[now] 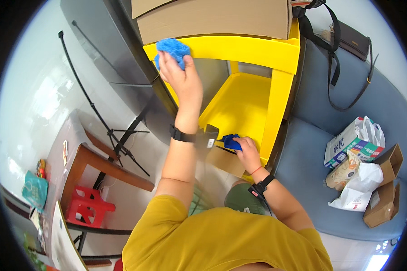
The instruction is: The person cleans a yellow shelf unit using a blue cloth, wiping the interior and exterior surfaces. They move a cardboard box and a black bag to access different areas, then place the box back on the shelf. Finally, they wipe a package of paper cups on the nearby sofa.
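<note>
My left hand (179,73) grips a bright blue fluffy cloth (173,48) against the left end of the top rail of a yellow shelf unit (244,50). Lower down, my right hand (249,153) holds a dark blue cloth (231,141) at the near end of the unit's yellow lower shelf (239,101). Right beside that cloth are a dark open-topped holder (211,132) and a brown cardboard piece (225,161), partly hidden behind my arms.
A large cardboard box (213,18) rests on top of the unit. To the left stand a grey refrigerator (132,61), a black tripod (92,105) and a red plastic stool (88,206). A blue sofa (303,162) on the right bears bags and a small cardboard box (381,206).
</note>
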